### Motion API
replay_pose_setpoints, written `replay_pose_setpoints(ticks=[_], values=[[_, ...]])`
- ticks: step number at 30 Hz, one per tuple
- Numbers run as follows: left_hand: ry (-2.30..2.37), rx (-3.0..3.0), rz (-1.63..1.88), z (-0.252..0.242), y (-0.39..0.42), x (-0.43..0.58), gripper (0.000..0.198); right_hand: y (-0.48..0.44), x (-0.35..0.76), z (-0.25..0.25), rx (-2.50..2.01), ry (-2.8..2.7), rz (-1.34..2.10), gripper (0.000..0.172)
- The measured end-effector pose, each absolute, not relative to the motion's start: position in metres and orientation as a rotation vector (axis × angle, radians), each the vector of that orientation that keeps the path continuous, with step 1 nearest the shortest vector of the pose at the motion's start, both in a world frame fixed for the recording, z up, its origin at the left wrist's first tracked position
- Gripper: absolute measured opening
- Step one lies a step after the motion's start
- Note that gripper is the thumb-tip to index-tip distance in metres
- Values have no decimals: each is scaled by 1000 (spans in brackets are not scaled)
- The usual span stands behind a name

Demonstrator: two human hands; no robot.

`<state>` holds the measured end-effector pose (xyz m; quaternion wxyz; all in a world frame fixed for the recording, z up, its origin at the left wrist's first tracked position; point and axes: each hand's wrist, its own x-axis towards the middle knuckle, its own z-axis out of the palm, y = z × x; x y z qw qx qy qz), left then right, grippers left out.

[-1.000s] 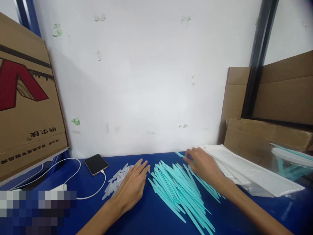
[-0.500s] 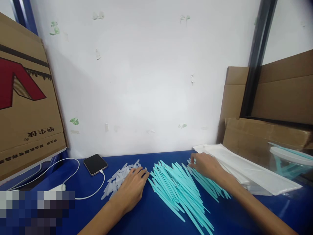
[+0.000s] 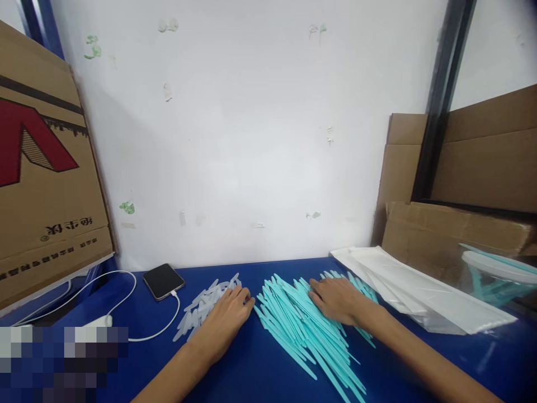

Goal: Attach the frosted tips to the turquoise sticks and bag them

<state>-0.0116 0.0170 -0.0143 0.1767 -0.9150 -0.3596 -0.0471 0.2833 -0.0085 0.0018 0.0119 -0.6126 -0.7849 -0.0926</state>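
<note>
My left hand (image 3: 232,308) is at the right edge of a loose pile of small translucent plastic pieces (image 3: 201,305), pointed and cap-like. Its fingers are curled together, and whatever may be between the fingertips is hidden. My right hand (image 3: 339,299) reaches over the right side of a large heap of thin turquoise plastic sticks (image 3: 293,313) with tapered ends. Its fingers lie against the sticks, bent a little and not closed round any I can see. A smaller group of turquoise sticks (image 3: 364,288) shows behind and beneath this hand.
White plastic bags (image 3: 411,285) lie at the right, beside a clear tub (image 3: 499,280) with turquoise sticks. A phone (image 3: 163,281) with a white cable lies at the back left. Cardboard boxes (image 3: 42,184) flank the blue table (image 3: 251,369), and a white wall stands behind.
My right hand has moved left and slightly down, from the smaller stick group to the large heap. My left hand has barely moved.
</note>
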Motion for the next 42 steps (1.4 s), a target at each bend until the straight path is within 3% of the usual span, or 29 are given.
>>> replay_pose_setpoints(ticks=[9,13,23,35,42], values=[[-1043,-2602,-295,-14,16,-9,38,-2,291,3,-1900,-2428,-339,25],[-1061,-2638,-511,-18,20,-10,29,-2,291,11,-1896,-2345,-403,29],[-1176,-2818,-1102,-12,20,-10,33,-25,263,27,-1315,-2380,-63,36],[-1019,-3092,-1239,-8,-5,7,33,-35,243,16,-1193,-2452,-103,38],[-1153,-2888,-1375,-10,-4,7,35,-35,238,17,-1207,-2359,-158,38]])
